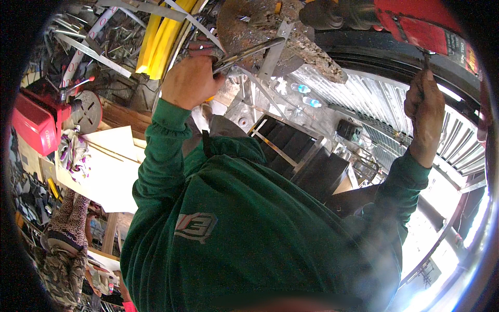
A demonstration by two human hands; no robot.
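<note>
Presently, left hand (189, 80): fingers curled and clamped on dark metal strips (257, 50); back of hand uppermost, green cuff at the wrist.
Dark metal strips: upper middle of view, reaching rightward from the left fist to a flat grey bar (274, 54); count not clear.
Right hand (427, 101): raised, upper right; fingers folded, clamped on a thin dark rod (427, 61) beside the red machine (416, 26).
Yellow bars (158, 41): just above and left of the left hand.
Rough brown slab (314, 54): between the hands, nearer the strips.
Bottles (312, 102): two, clear, beyond the slab.
Round slotted plate (87, 112): far left, beside a red housing (36, 122).
</note>
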